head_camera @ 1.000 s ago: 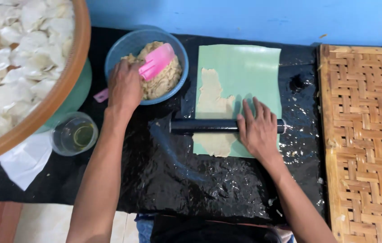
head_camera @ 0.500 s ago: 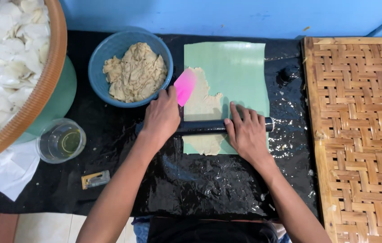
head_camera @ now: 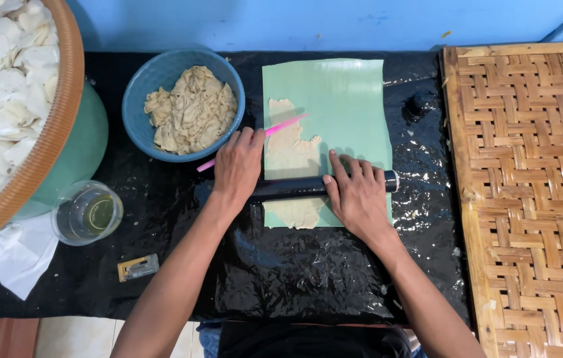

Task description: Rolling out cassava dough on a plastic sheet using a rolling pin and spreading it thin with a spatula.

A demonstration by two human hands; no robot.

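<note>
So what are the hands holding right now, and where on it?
Both hands press on a black cylindrical rolling pin: left hand on its left end, right hand near its right end. The left also holds a thin pink spatula near mid-length.

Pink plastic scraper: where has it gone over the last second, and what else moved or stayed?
The left hand carried the pink plastic scraper out of the blue bowl of beige dough and across to the pale green sheet; it now lies over the flattened dough there, with that hand down on the black rolling pin. The right hand stayed on the pin; bowl and sheet kept their places.
</note>
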